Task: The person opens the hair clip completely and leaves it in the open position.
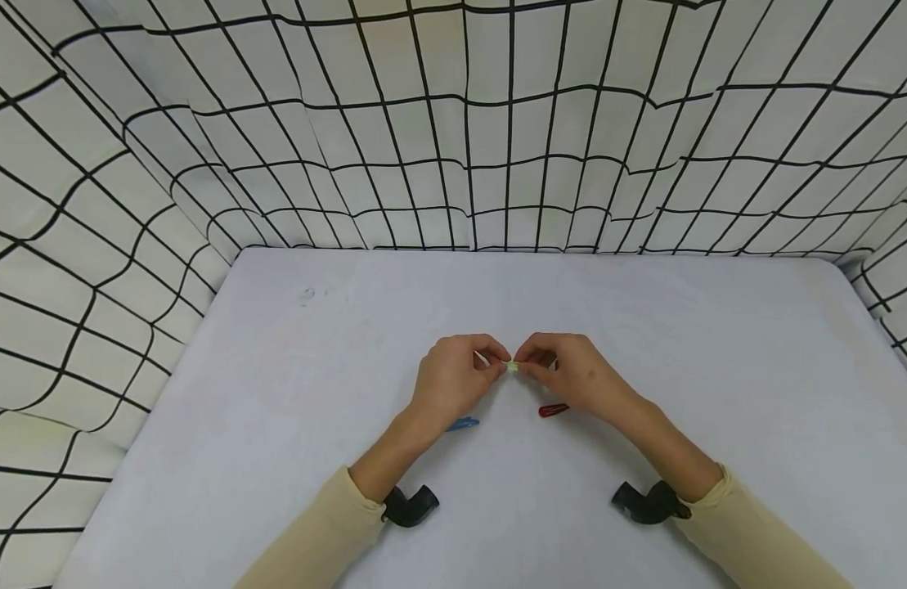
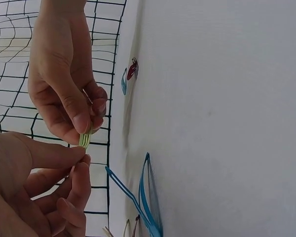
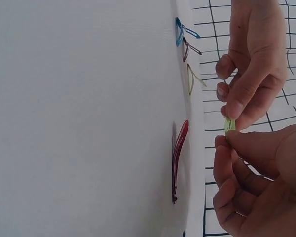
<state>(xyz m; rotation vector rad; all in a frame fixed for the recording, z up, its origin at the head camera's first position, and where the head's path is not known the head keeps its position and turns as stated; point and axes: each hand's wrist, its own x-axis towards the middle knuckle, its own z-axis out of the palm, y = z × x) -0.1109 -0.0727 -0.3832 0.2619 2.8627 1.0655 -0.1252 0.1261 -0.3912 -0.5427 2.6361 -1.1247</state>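
Note:
Both hands meet over the middle of the white table, pinching a small light-green hair clip between them. One end is held by the thumb and fingertips of my left hand. The other end is pinched by my right hand. Most of the clip is hidden under the fingertips. A blue snap hair clip, its two parts spread apart, lies on the table below the left hand. Near the right hand lies a red snap hair clip.
In the right wrist view, a dark clip and a yellowish clip stand spread open near the blue one. Black wrist-worn pieces sit at both sleeves. A white wall with a black grid rises behind the table.

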